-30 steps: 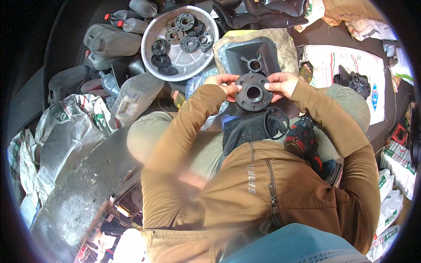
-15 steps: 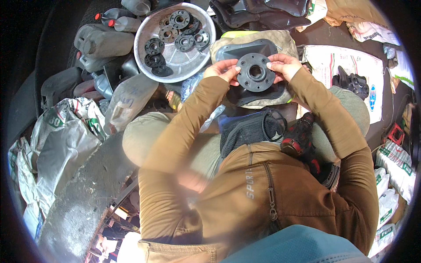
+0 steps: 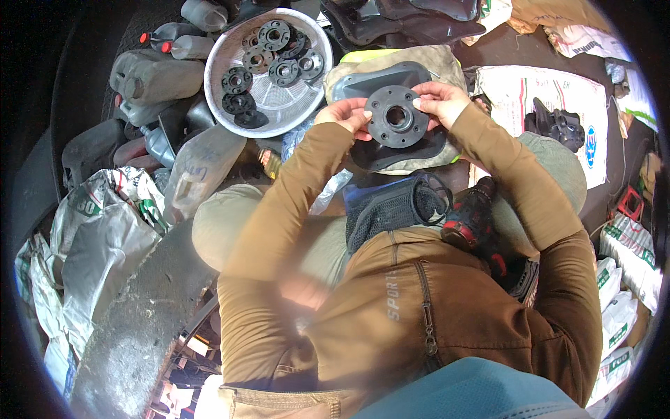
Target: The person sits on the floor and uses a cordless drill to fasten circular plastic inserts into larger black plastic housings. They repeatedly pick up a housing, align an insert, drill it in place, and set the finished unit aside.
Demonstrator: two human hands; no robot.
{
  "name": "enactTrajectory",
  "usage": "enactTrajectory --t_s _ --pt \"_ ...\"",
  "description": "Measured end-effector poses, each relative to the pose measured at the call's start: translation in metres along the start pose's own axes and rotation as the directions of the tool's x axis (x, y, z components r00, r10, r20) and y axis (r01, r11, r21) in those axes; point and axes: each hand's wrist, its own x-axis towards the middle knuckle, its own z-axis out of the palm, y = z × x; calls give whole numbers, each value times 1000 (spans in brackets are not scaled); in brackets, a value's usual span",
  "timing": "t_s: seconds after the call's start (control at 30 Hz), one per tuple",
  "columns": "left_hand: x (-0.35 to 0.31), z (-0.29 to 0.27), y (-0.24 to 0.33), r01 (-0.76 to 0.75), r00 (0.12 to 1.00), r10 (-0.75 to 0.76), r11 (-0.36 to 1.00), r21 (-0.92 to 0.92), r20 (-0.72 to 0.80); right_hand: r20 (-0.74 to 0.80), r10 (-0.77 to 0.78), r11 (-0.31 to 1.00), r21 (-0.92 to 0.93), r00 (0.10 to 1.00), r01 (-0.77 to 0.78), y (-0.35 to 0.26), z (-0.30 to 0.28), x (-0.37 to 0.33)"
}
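A round black flange (image 3: 386,133) with a raised centre hole and several bolt holes is held up between my two hands. My left hand (image 3: 347,116) pinches its left edge with thumb and fingers. At the upper right edge, my right hand (image 3: 441,103) grips it the same way. Behind and below the flange lies a dark moulded plate (image 3: 409,75) on a padded, light-coloured bundle (image 3: 447,63). The flange hides the middle of that plate.
A white mesh basket (image 3: 317,112) with several similar flanges stands at the upper left. Grimy plastic jugs (image 3: 164,84) crowd beside it. Toward the right, a dark part (image 3: 556,128) rests on a white sack (image 3: 583,98). A red-black power drill (image 3: 469,216) lies against my lap.
The whole view has shifted slightly, so most things appear a little further left. Both hands keep their hold on the flange, which looks nearly the same in its tilt.
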Motion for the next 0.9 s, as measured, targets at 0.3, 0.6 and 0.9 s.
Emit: enactTrajectory --t_s 0.3,0.6,0.9 --pt "1 0 1 44 998 -43 999 25 -38 4 -52 998 -48 999 52 2 1 4" --pt "-2 1 1 23 1000 -23 1000 -8 -19 8 -43 995 -94 999 44 -2 0 2" --pt "-1 2 4 27 1000 -27 999 23 -15 -1 -32 996 -81 999 32 0 -1 4"
